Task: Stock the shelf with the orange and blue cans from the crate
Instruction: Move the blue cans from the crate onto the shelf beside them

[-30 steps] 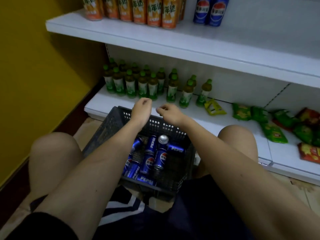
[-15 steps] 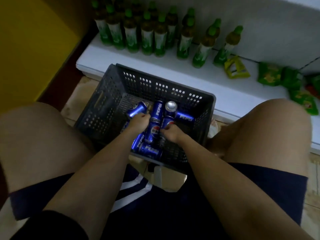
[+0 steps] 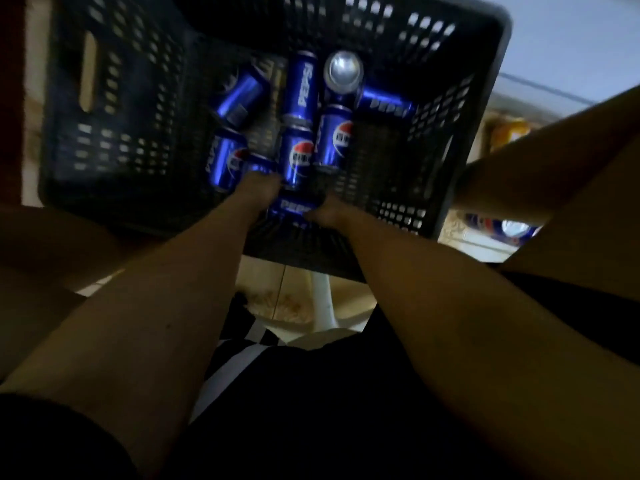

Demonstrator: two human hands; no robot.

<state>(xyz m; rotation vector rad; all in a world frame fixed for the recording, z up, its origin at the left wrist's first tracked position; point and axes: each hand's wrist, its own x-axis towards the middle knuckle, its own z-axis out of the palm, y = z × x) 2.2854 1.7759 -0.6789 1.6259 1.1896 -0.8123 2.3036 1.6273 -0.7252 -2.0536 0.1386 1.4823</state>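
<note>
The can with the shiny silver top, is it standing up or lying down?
Standing up. The silver-topped can shows its round top to the camera, while the other blue cans in the crate lie on their sides.

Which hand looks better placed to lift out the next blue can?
Probably the right hand: it rests against the nearest lying can. The left hand reaches among cans further in.

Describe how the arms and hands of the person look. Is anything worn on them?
Both forearms are bare down to the left hand and right hand. No glove, watch or bracelet shows. A dark sleeve covers only the left upper arm. The picture is dim and blurred, so fine details such as rings cannot be told.
</note>
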